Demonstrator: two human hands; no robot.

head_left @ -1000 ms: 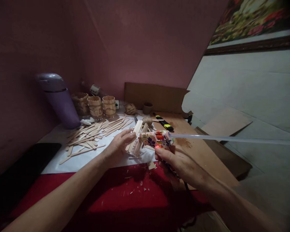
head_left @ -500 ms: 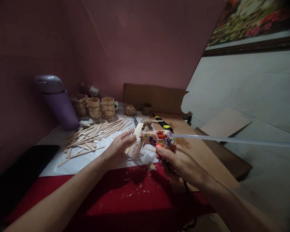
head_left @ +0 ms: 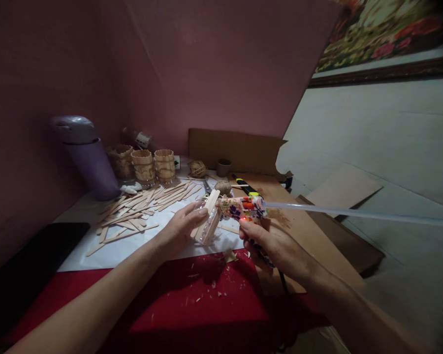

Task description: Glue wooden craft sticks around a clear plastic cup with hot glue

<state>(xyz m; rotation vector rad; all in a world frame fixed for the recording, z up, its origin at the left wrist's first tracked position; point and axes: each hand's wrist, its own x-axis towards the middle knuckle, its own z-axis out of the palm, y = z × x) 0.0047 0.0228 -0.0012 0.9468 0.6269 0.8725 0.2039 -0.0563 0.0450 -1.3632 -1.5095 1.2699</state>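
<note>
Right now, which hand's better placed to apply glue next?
Right hand, probably: it holds the floral glue gun, front end close to the stick-lined piece. The left hand is busy holding that piece.

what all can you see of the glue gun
The glue gun has a plastic-looking white body with colourful flowers and a glowing red light. It lies nearly level, its handle in the right hand. A long clear glue stick juts from its back; a dark cord hangs below. Its nose points at wooden sticks in the left hand; contact is unclear.
</note>
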